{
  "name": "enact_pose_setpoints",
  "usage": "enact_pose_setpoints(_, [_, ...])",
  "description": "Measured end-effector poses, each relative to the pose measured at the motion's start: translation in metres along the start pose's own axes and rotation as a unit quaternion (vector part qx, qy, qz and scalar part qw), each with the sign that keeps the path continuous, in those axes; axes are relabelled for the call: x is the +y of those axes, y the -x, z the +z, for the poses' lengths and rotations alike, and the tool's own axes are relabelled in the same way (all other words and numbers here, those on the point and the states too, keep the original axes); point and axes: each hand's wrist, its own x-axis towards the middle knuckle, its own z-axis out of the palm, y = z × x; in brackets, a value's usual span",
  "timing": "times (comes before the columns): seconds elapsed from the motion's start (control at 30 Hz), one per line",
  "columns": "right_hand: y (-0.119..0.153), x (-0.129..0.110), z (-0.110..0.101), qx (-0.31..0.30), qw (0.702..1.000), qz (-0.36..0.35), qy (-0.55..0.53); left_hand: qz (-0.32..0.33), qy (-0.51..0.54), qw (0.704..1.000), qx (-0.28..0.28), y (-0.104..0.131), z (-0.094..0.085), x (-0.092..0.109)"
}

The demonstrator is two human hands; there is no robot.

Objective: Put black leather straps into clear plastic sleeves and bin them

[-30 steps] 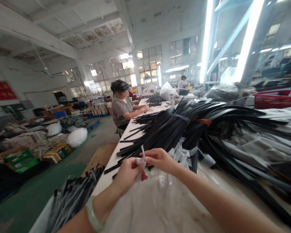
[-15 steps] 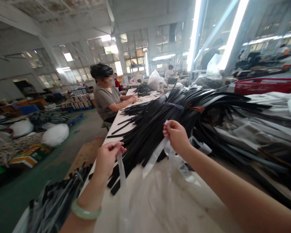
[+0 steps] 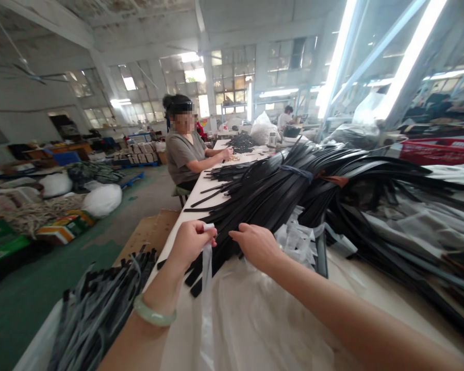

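1. At the far left, on the floor, lie white sacks (image 3: 102, 200) and coloured boxes (image 3: 60, 230).
2. Low at the tabletop's (image 3: 375, 288) left edge hangs a bundle of dark strips (image 3: 100, 309).
3. My left hand (image 3: 193, 241), with a green bangle (image 3: 153, 315) on the wrist, pinches a clear plastic strip (image 3: 206, 273) that hangs down from it.
4. My right hand (image 3: 255, 245) is just beside it, fingers half open, resting on the clear plastic bag (image 3: 263, 319).
5. Behind both hands, a big pile of black straps (image 3: 294, 190) covers the tabletop.
6. A seated co-worker (image 3: 185, 154) works farther along.
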Motion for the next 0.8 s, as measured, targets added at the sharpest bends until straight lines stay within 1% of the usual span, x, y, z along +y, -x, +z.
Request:
enact_pose_setpoints(0.1, [0.001,0.011,0.003,0.024,0.999,-0.002,-0.039,0.014,-0.026,1.0,-0.007,-0.001,0.0,-0.006])
enact_pose_setpoints(0.2, [0.008,0.02,-0.003,0.064,0.992,-0.024,-0.106,0.028,-0.05,0.998,-0.004,-0.003,0.0,-0.008])
enact_pose_setpoints(0.3, [0.016,0.028,-0.012,0.108,0.977,-0.051,-0.174,0.033,-0.023,0.999,-0.011,-0.006,0.0,-0.009])
enact_pose_setpoints(0.37, [0.019,0.034,-0.015,0.126,0.967,-0.056,-0.215,0.044,-0.007,0.999,-0.009,-0.008,0.0,-0.01])
enact_pose_setpoints(0.47, [0.02,0.04,-0.017,0.165,0.944,-0.041,-0.282,0.052,-0.003,0.998,0.037,-0.009,0.002,-0.01])
enact_pose_setpoints(0.57, [0.017,0.04,-0.022,0.218,0.912,-0.024,-0.345,0.029,0.036,0.995,0.085,-0.008,0.004,-0.009])
enact_pose_setpoints(0.63, [0.015,0.04,-0.027,0.239,0.897,-0.005,-0.372,0.014,0.07,0.994,0.078,-0.008,0.006,-0.008])
enact_pose_setpoints(0.7, [0.014,0.04,-0.031,0.26,0.885,0.031,-0.385,0.009,0.091,0.994,0.056,-0.007,0.007,-0.008])
enact_pose_setpoints(0.8, [0.015,0.043,-0.036,0.292,0.863,0.082,-0.405,0.02,0.066,0.997,0.045,-0.006,0.008,-0.008])
